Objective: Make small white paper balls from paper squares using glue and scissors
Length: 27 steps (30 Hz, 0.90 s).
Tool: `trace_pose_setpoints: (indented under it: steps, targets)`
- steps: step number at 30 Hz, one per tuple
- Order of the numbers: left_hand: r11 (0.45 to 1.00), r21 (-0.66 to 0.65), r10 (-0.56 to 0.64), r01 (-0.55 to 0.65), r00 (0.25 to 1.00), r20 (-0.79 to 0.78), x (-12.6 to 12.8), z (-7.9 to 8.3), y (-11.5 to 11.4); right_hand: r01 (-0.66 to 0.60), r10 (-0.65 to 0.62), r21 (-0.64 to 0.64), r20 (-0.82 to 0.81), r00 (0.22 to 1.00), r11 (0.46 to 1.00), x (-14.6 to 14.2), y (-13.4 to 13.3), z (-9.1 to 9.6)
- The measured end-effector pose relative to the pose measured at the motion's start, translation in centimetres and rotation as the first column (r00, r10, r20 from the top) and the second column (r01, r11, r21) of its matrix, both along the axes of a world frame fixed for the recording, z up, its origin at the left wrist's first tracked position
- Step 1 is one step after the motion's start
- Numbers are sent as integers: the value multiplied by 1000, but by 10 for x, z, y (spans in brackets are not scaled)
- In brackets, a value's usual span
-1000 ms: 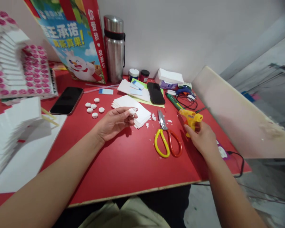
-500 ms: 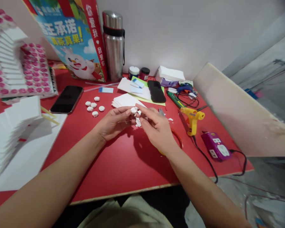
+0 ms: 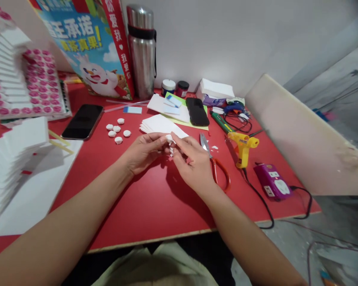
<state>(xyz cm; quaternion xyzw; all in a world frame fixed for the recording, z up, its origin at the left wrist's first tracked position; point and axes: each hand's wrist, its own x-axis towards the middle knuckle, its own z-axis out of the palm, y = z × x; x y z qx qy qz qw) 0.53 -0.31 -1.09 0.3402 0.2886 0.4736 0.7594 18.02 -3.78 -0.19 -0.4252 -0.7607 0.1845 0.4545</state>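
Red surface (image 3: 155, 206) against a white wall; only the head view to go on.

- Left hand (image 3: 143, 153): palm turned inward, fingers curled, thumb and forefinger pinching a small white piece (image 3: 169, 138) just above the surface.
- Right hand (image 3: 193, 163): meets the left at the fingertips, and its thumb and forefinger close on the same piece from the other side. The piece sits between the two hands, mostly hidden by the fingers.
- Just beyond the fingertips: a stack of white squares (image 3: 158, 124), with white crumbs scattered beside it.
- Beyond and left of the left hand: five white discs (image 3: 117, 131) in a loose cluster, then a dark phone (image 3: 82, 121) lying flat.
- Far left of the left hand: fanned white sheets (image 3: 18, 159) and racks of pink-dotted pieces (image 3: 32, 83).
- Just right of the right hand: scissors (image 3: 219, 171), red handle partly under the wrist, blades pointing away.
- Further right: a yellow glue gun (image 3: 243, 147) standing on its handle, its cord running toward a purple power strip (image 3: 271, 182).
- Well beyond both hands, at the wall: a steel flask (image 3: 142, 51), a printed carton (image 3: 89, 43), two small jars (image 3: 175, 86) and a black case (image 3: 197, 112) on paper.
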Motion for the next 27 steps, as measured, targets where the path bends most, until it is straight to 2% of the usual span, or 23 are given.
trace_pose_setpoints:
  steps: [9,14,16,21,23,27]
  targets:
    - [999,-39,5,-5,1000,-8,0,0,0,15,-38,133,170,985,991,4,0,-3]
    - [999,-50,-10,9,1000,-3,0,1,0,17,-42,105,242,969,994,5,-1,-1]
    - [999,-47,-10,10,1000,1,0,1,0,24,-35,57,198,980,998,4,-2,1]
    - [999,-39,-8,9,999,37,1,1,1,4,-6,-74,-29,1000,997,4,-2,6]
    - [999,-31,-15,16,999,46,1,0,1,-9,5,-79,-50,999,997,4,-2,6]
    - [1000,-22,-17,18,1000,25,0,-1,1,-30,30,0,-43,999,1000,5,0,4]
